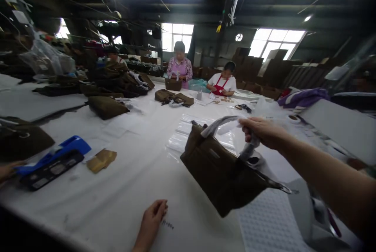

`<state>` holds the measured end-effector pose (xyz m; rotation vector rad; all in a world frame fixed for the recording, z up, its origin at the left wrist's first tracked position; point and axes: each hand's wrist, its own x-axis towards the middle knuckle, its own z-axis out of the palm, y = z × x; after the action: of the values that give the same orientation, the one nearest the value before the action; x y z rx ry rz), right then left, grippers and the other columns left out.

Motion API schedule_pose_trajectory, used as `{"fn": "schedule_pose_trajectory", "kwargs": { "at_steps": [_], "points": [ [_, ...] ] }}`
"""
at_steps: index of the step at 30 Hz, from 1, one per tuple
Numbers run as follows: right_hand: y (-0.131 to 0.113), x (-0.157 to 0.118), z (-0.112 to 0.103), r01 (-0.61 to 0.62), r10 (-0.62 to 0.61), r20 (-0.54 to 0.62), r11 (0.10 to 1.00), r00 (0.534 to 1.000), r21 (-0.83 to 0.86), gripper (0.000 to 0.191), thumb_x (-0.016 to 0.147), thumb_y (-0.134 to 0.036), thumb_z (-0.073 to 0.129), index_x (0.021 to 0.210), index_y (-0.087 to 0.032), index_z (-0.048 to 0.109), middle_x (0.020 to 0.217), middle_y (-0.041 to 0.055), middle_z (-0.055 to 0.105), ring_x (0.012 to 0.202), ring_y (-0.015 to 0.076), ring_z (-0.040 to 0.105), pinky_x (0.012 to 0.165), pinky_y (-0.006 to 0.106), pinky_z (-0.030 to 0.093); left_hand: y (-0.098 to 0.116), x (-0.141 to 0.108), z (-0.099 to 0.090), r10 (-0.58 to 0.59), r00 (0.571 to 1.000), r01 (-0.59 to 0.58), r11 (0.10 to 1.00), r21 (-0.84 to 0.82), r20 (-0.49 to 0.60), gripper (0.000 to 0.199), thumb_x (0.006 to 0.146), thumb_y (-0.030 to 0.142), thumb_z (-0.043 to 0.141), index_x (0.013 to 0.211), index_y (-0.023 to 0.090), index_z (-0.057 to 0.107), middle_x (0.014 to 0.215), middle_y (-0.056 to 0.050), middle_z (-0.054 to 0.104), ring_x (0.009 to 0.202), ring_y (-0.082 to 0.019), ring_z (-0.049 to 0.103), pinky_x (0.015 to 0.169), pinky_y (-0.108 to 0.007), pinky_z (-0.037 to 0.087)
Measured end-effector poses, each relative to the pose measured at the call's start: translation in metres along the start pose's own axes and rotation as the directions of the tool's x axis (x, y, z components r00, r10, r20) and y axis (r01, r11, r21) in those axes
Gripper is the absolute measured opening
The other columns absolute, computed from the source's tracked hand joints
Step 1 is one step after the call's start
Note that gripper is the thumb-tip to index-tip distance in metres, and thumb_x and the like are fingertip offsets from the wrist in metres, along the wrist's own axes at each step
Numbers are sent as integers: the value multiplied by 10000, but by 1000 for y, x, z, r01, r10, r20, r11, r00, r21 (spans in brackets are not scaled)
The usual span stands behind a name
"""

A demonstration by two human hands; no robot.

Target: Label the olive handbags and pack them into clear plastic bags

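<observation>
My right hand (260, 131) is closed around the wrapped handle (219, 123) of a dark olive-brown handbag (217, 166). The bag hangs tilted over the white table (123, 189), with a metal clip at its right end. Low in the middle, my left hand (153, 215) is near the table surface, its fingers curled together in a pinch. Whatever those fingers hold, if anything, is too small to make out. Beside them is a short row of small dark marks or pieces (168, 224). Clear plastic sleeves (179, 136) lie behind the bag.
At far left, another person's hand (7, 171) touches a blue tape dispenser (67, 148) near a flattened brown piece (102, 160). More bags (107, 107) are piled at back left. Two people (179, 66) work across the table. Bubble wrap (270, 220) lies at lower right.
</observation>
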<state>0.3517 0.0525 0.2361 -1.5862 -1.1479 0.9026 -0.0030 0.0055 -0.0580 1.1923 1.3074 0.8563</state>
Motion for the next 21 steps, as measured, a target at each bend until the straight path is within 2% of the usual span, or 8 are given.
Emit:
{"fn": "schedule_pose_trajectory", "kwargs": {
  "at_steps": [3, 5, 7, 9, 11, 15, 18, 21],
  "points": [
    [8, -19, 48, -52, 82, 285, 993, 955, -110, 288, 770, -404, 602, 632, -162, 526, 486, -22, 494, 407, 75, 475, 354, 163, 318, 11, -6, -27, -51, 977, 30, 994, -104, -206, 610, 555, 672, 643, 820, 123, 656, 735, -65, 652, 630, -178, 563, 628, -289, 469],
    [12, -30, 73, -2, 65, 392, 987, 918, -159, 295, 764, -410, 602, 625, -159, 534, 483, -19, 498, 422, 75, 479, 362, 158, 306, 18, -12, -42, -38, 946, -6, 991, -136, -321, 592, 579, 640, 656, 858, 118, 646, 761, -64, 643, 602, -154, 533, 605, -278, 456],
    [17, -35, 91, 10, 66, 436, 985, 897, -170, 292, 764, -415, 599, 633, -162, 537, 482, -23, 495, 423, 73, 472, 360, 158, 295, 24, -19, -53, -9, 919, -58, 986, -158, -394, 541, 627, 600, 651, 882, 123, 633, 775, -57, 629, 605, -138, 512, 595, -261, 440],
    [21, -37, 103, -13, 73, 412, 989, 908, -146, 304, 781, -437, 576, 651, -165, 531, 475, -26, 490, 407, 68, 452, 342, 155, 263, 29, -27, -57, 18, 912, -94, 981, -167, -410, 491, 669, 562, 644, 897, 128, 624, 771, -46, 615, 607, -126, 496, 597, -248, 430],
    [21, -35, 110, -47, 65, 318, 997, 946, -65, 322, 793, -452, 564, 652, -168, 512, 465, -31, 480, 391, 65, 437, 328, 155, 254, 34, -35, -55, 42, 922, -114, 980, -165, -384, 451, 700, 531, 636, 904, 129, 620, 766, -41, 607, 616, -124, 493, 613, -247, 429],
    [4, -38, 117, -138, 107, 123, 951, 987, 277, 287, 802, -419, 586, 701, -163, 502, 548, -13, 523, 459, 93, 523, 416, 193, 430, 47, -40, -46, 69, 938, -135, 976, -173, -340, 407, 736, 501, 619, 904, 130, 617, 771, -38, 605, 628, -122, 499, 645, -251, 436],
    [-10, -51, 126, -245, 195, 150, 828, 969, 504, 209, 840, -345, 549, 817, -137, 539, 726, 50, 610, 610, 130, 610, 551, 240, 519, 67, -38, -48, 117, 933, -178, 972, -151, -341, 387, 759, 482, 601, 921, 130, 606, 794, -43, 609, 650, -123, 510, 667, -255, 444],
    [-14, -67, 143, -297, 199, 224, 729, 954, 617, 166, 844, -291, 534, 848, -127, 557, 819, 74, 627, 755, 150, 634, 660, 246, 539, 100, -43, -61, 244, 888, -276, 961, -27, -390, 362, 796, 470, 561, 922, 133, 597, 821, -50, 608, 687, -137, 531, 682, -260, 454]
  ]
}}
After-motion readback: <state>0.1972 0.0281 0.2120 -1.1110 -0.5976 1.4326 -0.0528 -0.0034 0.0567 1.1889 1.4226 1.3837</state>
